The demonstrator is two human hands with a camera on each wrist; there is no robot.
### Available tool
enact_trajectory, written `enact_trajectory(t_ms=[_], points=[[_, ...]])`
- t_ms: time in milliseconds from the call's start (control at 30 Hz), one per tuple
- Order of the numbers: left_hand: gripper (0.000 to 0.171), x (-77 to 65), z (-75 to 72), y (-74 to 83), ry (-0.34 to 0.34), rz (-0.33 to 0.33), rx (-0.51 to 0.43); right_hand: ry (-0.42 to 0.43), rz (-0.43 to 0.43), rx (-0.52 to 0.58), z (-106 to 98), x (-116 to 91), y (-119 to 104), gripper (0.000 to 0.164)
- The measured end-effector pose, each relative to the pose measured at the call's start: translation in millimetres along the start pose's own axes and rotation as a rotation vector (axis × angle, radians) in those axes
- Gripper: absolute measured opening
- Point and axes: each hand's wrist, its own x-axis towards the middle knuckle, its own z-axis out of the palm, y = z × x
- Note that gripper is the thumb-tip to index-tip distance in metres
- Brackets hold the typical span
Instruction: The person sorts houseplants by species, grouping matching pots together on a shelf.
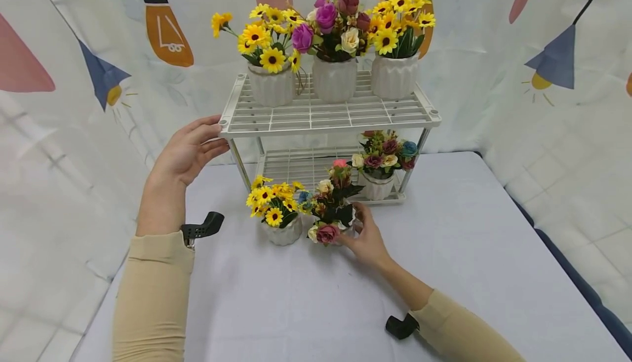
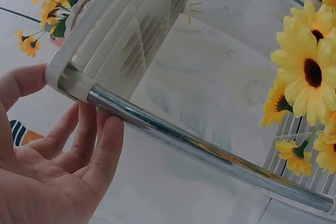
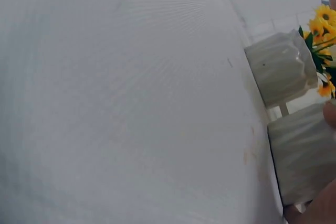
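My left hand (image 1: 185, 151) holds the left front corner of a white two-tier wire rack (image 1: 296, 130). In the left wrist view its thumb touches the corner and its fingers lie against the metal post (image 2: 173, 129). My right hand (image 1: 369, 245) grips a white ceramic pot (image 3: 302, 156) of mixed artificial flowers (image 1: 337, 200) standing on the table in front of the rack. Left of it stands a pot of yellow artificial sunflowers (image 1: 283, 234), its white pot (image 3: 281, 69) also showing in the right wrist view.
On the top tier stand a left sunflower pot (image 1: 271, 85), a pot of purple and cream roses (image 1: 334, 80) and a right sunflower pot (image 1: 394, 78). The lower tier bears a mixed-flower pot (image 1: 377, 186) at its right end. A white cloth (image 1: 469, 230) covers the table; a printed curtain (image 1: 484, 49) hangs behind.
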Motion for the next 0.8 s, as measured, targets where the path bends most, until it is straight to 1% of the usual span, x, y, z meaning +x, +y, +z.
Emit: enact_trajectory(t_ms=[300,467,600,800], points=[[0.061,-1.7,0.3,0.4,0.008,-0.006,0.005,0.055,-0.043,-0.013,3.7,0.8,3.6,0.079],[0.062,-1.1,-0.9,-1.5,0.014,-0.019,0.020,0.088,-0.065,0.000,4.5,-1.3,5.9,0.079],[0.062,-0.9,-1.4,-2.1,0.019,-0.016,0.020,0.115,-0.089,-0.001,4.1,-2.9,5.6,0.079],[0.064,-1.2,-0.5,0.2,0.014,-0.012,0.027,0.192,-0.139,0.021,5.0,0.8,1.0,0.082]])
